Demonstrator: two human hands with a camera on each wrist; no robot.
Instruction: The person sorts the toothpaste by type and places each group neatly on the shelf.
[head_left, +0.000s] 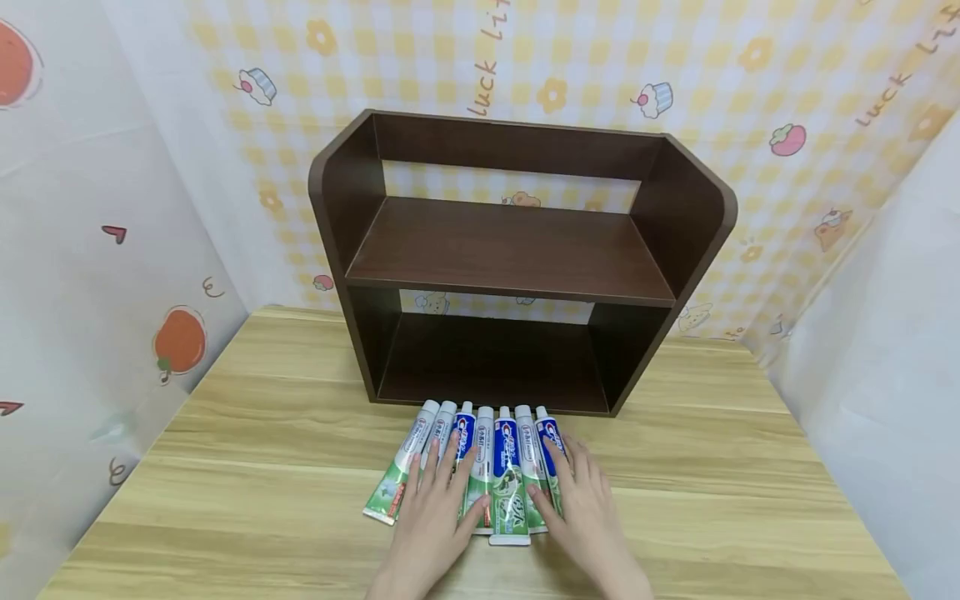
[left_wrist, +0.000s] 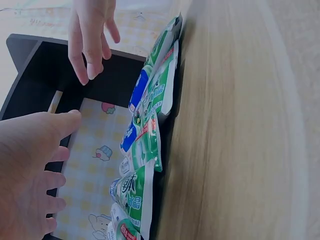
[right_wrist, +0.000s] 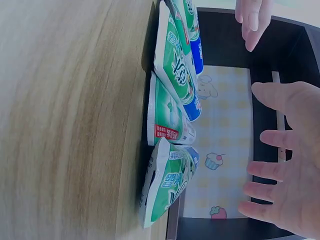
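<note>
Several toothpaste tubes lie side by side on the table in a fan, caps toward the shelf. Some have white upper halves, like the leftmost tube (head_left: 401, 471); others have blue ones, like the long blue-and-green tube (head_left: 510, 492) near the middle. My left hand (head_left: 433, 512) spreads its fingers over the left tubes, hiding parts of them. Over the right end of the row is my right hand (head_left: 588, 508), its fingers covering part of the rightmost tube (head_left: 550, 433). In the wrist views, left hand (left_wrist: 25, 175) and right hand (right_wrist: 295, 150) hover above the tubes, holding nothing.
A dark brown two-tier shelf (head_left: 513, 250) stands behind the tubes, its lower front edge close to the caps. The light wood table (head_left: 255, 467) extends to both sides. Behind it hangs a yellow checked cloth (head_left: 450, 50), with white cloth at the sides.
</note>
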